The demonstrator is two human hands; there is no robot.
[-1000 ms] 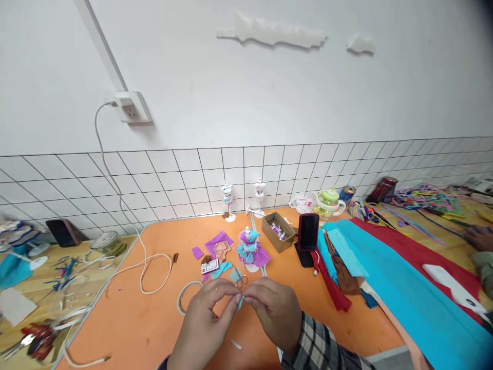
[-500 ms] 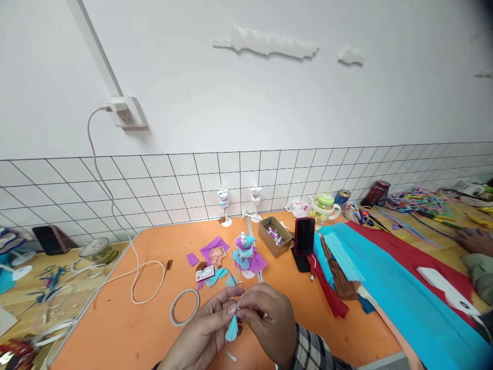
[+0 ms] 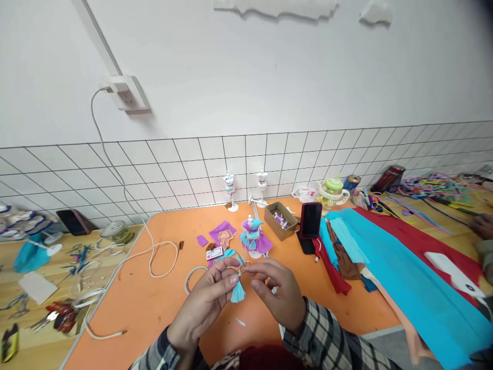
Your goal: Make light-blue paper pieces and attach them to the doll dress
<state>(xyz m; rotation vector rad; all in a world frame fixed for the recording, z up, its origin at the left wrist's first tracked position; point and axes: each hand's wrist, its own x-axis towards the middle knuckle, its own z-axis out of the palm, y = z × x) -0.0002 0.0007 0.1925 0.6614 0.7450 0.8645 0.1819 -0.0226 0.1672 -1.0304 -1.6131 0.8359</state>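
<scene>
Left hand [image 3: 208, 300] pinches the gathered top of the blue paper fan [image 3: 238, 293], right hand [image 3: 275, 288] fingers loosely spread beside it; keep that pinch tight so pleats don't splay.

A small teal paper fan [image 3: 238, 293], gathered narrow at its top, hangs flared downward above the orange table.

- tabletop [image 3: 162, 303] — smooth, matt orange
- teal piece [image 3: 238, 293] in the left hand [image 3: 208, 303] — thin, crinkled, looks like crepe paper
- blue sheet [image 3: 404, 277] — matt, paper-like
- phone [image 3: 310, 219] — glossy dark screen
- wall tiles [image 3: 192, 164] — smooth, glazed white
</scene>
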